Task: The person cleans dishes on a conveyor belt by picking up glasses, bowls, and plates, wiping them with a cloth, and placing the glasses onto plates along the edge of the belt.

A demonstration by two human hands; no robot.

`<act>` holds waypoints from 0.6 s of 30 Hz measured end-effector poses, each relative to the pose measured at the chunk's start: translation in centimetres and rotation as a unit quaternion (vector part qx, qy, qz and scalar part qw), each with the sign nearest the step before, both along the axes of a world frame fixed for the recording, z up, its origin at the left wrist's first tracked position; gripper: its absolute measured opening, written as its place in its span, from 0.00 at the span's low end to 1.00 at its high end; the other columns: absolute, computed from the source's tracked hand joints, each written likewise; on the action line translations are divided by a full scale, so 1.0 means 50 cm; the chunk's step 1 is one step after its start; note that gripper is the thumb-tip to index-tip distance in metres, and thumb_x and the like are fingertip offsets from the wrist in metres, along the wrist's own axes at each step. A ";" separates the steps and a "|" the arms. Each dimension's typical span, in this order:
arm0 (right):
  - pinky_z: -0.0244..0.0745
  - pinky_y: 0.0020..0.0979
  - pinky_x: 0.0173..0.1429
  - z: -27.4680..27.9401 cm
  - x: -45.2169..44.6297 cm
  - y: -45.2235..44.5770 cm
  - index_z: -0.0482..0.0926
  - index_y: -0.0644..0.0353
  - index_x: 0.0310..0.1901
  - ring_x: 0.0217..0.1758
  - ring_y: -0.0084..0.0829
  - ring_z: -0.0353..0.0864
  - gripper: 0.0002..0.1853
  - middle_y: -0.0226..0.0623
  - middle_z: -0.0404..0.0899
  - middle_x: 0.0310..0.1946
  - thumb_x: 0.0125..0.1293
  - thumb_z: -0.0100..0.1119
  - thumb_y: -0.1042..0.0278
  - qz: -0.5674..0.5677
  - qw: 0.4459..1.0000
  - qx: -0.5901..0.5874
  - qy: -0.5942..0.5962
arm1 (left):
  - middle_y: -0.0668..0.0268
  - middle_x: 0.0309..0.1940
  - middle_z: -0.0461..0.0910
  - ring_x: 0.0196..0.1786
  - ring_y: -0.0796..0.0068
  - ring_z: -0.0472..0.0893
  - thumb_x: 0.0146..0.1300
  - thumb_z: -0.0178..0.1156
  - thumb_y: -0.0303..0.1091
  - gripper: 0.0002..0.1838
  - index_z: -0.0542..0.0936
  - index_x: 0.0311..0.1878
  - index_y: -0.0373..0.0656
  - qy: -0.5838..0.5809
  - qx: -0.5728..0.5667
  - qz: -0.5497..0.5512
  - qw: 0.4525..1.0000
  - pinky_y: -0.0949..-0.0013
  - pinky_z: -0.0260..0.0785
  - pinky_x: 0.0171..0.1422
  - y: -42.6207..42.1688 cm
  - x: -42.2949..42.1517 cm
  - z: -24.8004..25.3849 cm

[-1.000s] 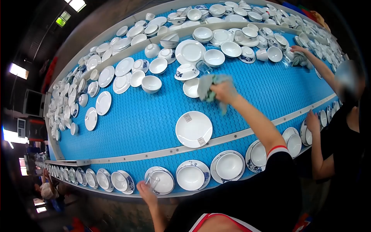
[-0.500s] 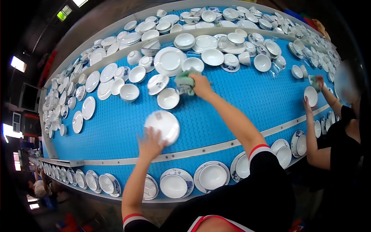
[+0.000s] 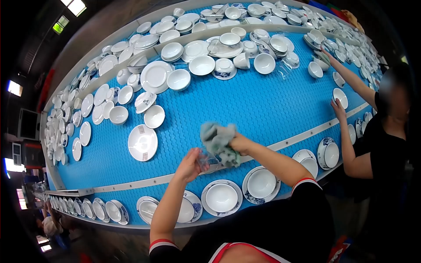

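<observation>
Left grip: my left hand point(image 3: 189, 165) is holding a small, clear, see-through cup point(image 3: 208, 163) between bent fingers and thumb, just above the surface's near rail.
Right grip: my right hand point(image 3: 239, 143) is clutching a bunched, grey-green fabric cloth point(image 3: 218, 139), fingers folded well in.
Cup and cloth: they're overlapping in my view, right in front of me; whether they're pressing together, I'm not able to tell.
Handling: I'm reckoning a light, steady hold is suiting that slick wall best, with soft cloth folds meeting it evenly and no hard squeeze.
Blue textured surface point(image 3: 188, 116): a large, round, white plate with square printed marks point(image 3: 143, 143) is lying left of my hands, a round white bowl point(image 3: 154, 116) sitting just beyond.
Near row: a glossy white bowl point(image 3: 222, 197) is resting on a blue-patterned white plate point(image 3: 239, 202), below the cup.
</observation>
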State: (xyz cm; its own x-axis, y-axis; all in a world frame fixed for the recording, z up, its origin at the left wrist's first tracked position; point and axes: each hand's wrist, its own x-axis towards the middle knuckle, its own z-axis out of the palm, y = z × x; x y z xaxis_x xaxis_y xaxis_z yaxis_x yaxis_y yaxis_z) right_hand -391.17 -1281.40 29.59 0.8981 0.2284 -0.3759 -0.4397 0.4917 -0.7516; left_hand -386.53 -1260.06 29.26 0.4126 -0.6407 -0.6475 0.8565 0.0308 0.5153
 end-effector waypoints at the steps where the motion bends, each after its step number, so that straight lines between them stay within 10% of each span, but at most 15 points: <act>1: 0.75 0.27 0.41 -0.004 -0.014 -0.025 0.68 0.59 0.52 0.38 0.25 0.76 0.20 0.37 0.74 0.43 0.57 0.54 0.69 0.000 1.000 0.001 0.000 | 0.62 0.36 0.72 0.32 0.67 0.76 0.65 0.47 0.47 0.19 0.66 0.51 0.44 0.000 0.001 0.000 1.000 0.66 0.70 0.35 -0.006 -0.007 0.009; 7: 0.79 0.28 0.40 -0.023 -0.120 -0.142 0.64 0.65 0.56 0.42 0.30 0.79 0.25 0.43 0.74 0.44 0.56 0.56 0.67 0.045 0.930 0.360 0.056 | 0.60 0.43 0.72 0.36 0.68 0.76 0.59 0.56 0.36 0.20 0.67 0.54 0.43 -0.325 0.062 0.126 0.935 0.68 0.70 0.43 -0.068 -0.058 0.069; 10: 0.78 0.35 0.41 -0.063 -0.154 -0.101 0.66 0.62 0.53 0.43 0.33 0.77 0.24 0.42 0.74 0.45 0.56 0.56 0.60 0.037 0.895 0.429 0.114 | 0.57 0.39 0.72 0.36 0.62 0.77 0.42 0.68 0.31 0.20 0.75 0.40 0.38 -0.777 0.127 -0.129 0.603 0.66 0.71 0.40 -0.138 -0.092 0.119; 12: 0.76 0.37 0.43 -0.072 -0.167 -0.076 0.67 0.60 0.53 0.45 0.33 0.76 0.24 0.41 0.74 0.45 0.56 0.56 0.57 0.071 0.852 0.499 0.143 | 0.58 0.38 0.74 0.33 0.62 0.77 0.43 0.66 0.31 0.18 0.75 0.40 0.39 -0.776 0.136 -0.135 0.601 0.65 0.71 0.39 -0.169 -0.117 0.150; 15: 0.73 0.35 0.43 -0.080 -0.193 -0.073 0.72 0.57 0.47 0.42 0.35 0.75 0.22 0.39 0.74 0.43 0.53 0.57 0.54 0.013 0.981 0.178 0.080 | 0.61 0.26 0.76 0.24 0.66 0.75 0.52 0.58 0.32 0.10 0.75 0.37 0.40 -0.770 0.174 -0.077 0.609 0.66 0.68 0.29 -0.211 -0.151 0.134; 16: 0.71 0.34 0.42 -0.082 -0.191 -0.088 0.75 0.55 0.43 0.39 0.35 0.75 0.19 0.39 0.75 0.40 0.52 0.57 0.53 -0.025 0.957 -0.119 -0.262 | 0.61 0.23 0.74 0.22 0.70 0.73 0.54 0.55 0.32 0.08 0.74 0.36 0.39 -0.674 0.204 -0.055 0.708 0.69 0.65 0.27 -0.222 -0.160 0.137; 17: 0.69 0.32 0.41 -0.084 -0.189 -0.106 0.77 0.53 0.38 0.37 0.35 0.74 0.17 0.39 0.75 0.37 0.50 0.58 0.53 -0.058 0.735 -0.392 -0.550 | 0.61 0.19 0.73 0.20 0.74 0.71 0.57 0.51 0.32 0.07 0.74 0.34 0.39 -0.565 0.228 -0.030 0.792 0.72 0.62 0.24 -0.236 -0.170 0.138; 18: 0.67 0.34 0.38 -0.087 -0.186 -0.116 0.78 0.51 0.30 0.33 0.38 0.72 0.12 0.37 0.75 0.32 0.47 0.59 0.54 -0.041 0.763 -0.388 -0.514 | 0.66 0.14 0.69 0.19 0.80 0.67 0.60 0.48 0.33 0.08 0.73 0.32 0.38 -0.552 0.227 -0.014 0.802 0.76 0.56 0.22 -0.252 -0.179 0.130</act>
State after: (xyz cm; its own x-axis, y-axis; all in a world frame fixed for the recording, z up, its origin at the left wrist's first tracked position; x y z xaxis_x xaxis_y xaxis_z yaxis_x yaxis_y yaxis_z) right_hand -400.45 -1287.21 25.26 0.8086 0.2220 0.5448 0.5882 -0.2841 -0.7572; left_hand -395.49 -1272.64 35.75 0.8850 -0.4610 -0.0656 -0.1331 -0.3856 0.9130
